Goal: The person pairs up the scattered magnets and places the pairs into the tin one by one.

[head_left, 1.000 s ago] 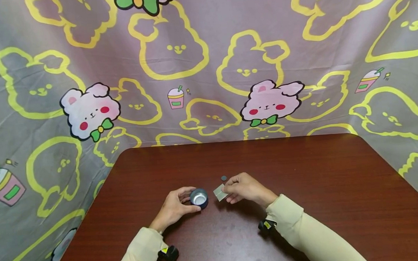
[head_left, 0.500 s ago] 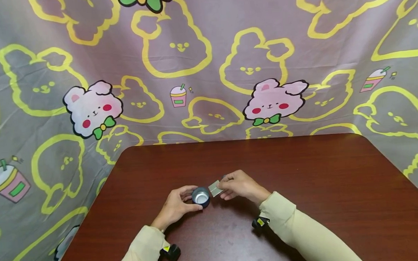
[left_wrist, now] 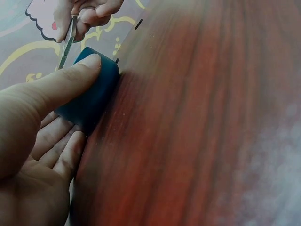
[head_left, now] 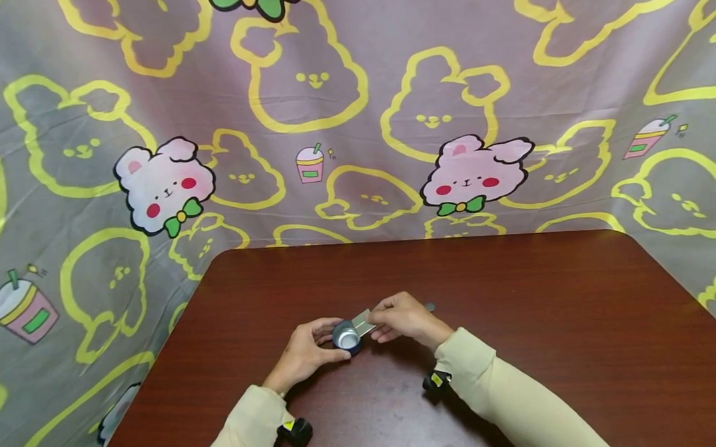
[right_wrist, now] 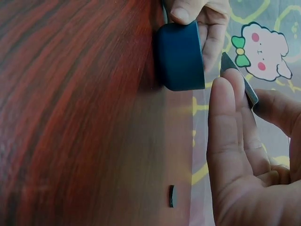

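Observation:
My left hand (head_left: 303, 352) holds a small round blue cup (right_wrist: 181, 59) by its side, low at the table, thumb on the near side and fingers behind. The cup's inside is silvery. My right hand (head_left: 407, 320) pinches a thin, flat, silver-grey plate (head_left: 362, 323) with a line across its middle, between thumb and fingers. In the head view the plate's left edge overlaps the cup's rim; in the right wrist view a gap shows between plate and cup. Seen from the left wrist, the plate (left_wrist: 69, 41) stands edge-on beyond the cup.
A small dark disc (head_left: 430, 307) lies on the brown table (head_left: 520, 363) just beyond my right wrist. The left wrist view has two small dark pieces near the table's far part, one of them a black sliver (left_wrist: 138, 24). A patterned curtain (head_left: 353, 117) hangs behind the table.
My right hand has moved left with the plate, up to the cup's rim. A dark disc left of it is now covered; one shows at its right. My left hand keeps holding the cup.

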